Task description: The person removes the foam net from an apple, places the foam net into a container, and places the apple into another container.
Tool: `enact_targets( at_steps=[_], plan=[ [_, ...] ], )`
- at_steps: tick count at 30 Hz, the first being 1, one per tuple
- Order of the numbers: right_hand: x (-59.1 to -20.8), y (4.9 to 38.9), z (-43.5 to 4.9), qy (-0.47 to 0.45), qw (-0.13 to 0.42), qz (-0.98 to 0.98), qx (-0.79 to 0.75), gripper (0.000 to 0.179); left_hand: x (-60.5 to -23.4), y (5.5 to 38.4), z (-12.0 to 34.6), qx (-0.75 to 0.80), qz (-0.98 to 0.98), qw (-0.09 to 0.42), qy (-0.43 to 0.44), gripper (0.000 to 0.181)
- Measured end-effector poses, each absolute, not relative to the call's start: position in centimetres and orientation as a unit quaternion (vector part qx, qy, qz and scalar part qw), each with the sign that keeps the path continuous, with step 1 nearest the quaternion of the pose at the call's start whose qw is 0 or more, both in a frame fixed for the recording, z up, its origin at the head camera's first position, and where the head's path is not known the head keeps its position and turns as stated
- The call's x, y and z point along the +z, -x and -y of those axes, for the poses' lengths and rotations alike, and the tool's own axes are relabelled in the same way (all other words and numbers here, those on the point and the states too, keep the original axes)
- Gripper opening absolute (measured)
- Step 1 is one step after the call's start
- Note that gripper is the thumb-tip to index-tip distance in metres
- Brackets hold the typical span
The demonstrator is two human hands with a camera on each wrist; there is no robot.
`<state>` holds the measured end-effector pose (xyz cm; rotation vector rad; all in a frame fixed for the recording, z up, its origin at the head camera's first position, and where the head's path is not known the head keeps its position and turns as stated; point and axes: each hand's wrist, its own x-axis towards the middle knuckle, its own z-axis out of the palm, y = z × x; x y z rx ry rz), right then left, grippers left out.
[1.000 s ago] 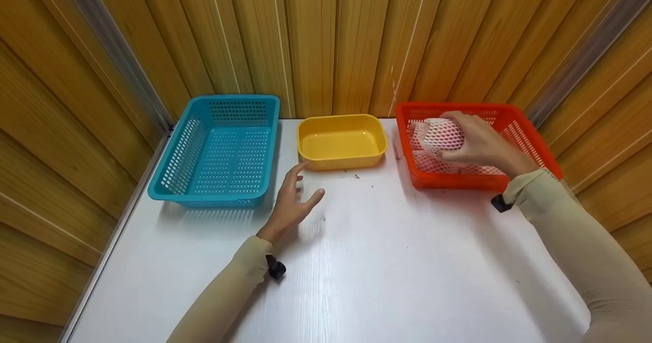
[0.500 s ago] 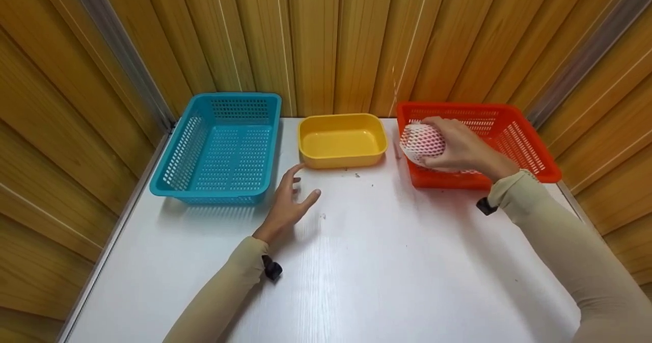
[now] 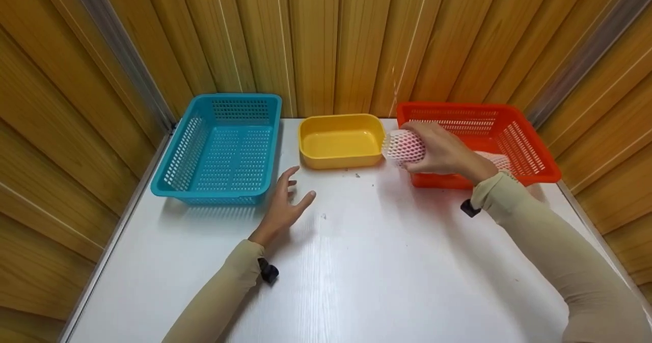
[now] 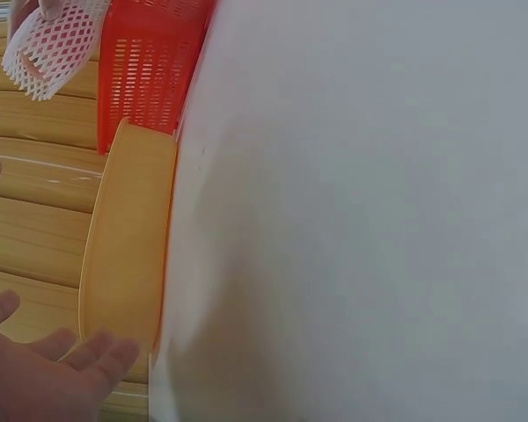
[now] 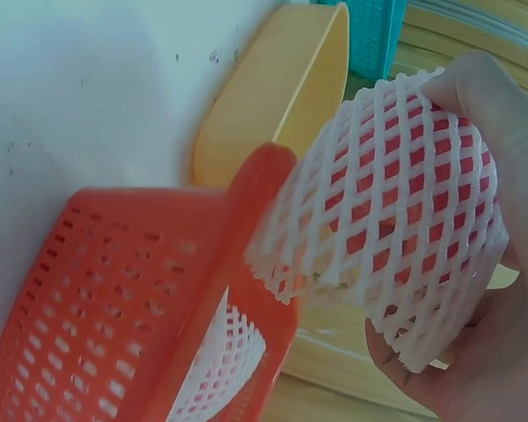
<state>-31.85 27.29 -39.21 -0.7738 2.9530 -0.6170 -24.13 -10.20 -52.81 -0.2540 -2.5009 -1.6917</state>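
My right hand grips a red round fruit in a white foam net sleeve, held at the left rim of the red basket, beside the yellow tub. In the right wrist view, thumb and fingers curl round the netted fruit; the loose end of the net hangs past it. Another white foam net shows inside the red basket, partly hidden by my right arm. My left hand holds nothing, its fingers spread, over the table just in front of the yellow tub.
A blue perforated basket stands at the back left, left of the yellow tub. All three containers line the wood-panelled wall at the back of the white table.
My right hand has lifted the netted fruit from inside the red basket and carried it left, past the rim toward the yellow tub. My left hand has drawn back slightly.
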Motion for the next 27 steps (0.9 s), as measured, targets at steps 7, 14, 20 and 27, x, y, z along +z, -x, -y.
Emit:
enact_targets(
  at_steps=[7, 14, 20, 27],
  plan=[
    [-39.9, 31.6, -25.2, 0.277, 0.011, -0.942, -0.188, 0.084, -53.0, 23.9, 10.6, -0.555, 0.827, 0.059, 0.072, 0.076],
    [-40.7, 31.4, -23.7, 0.289, 0.021, -0.936, -0.198, 0.086, -53.1, 23.8, 10.8, -0.555, 0.827, 0.06, 0.064, 0.075],
    [-41.4, 31.4, -22.6, 0.312, 0.017, -0.931, -0.187, 0.086, -53.0, 23.6, 10.7, -0.564, 0.821, 0.06, 0.064, 0.074],
    [-42.0, 31.3, -21.4, 0.317, 0.034, -0.928, -0.191, 0.085, -52.9, 23.6, 10.7, -0.562, 0.822, 0.059, 0.064, 0.076]
  ],
)
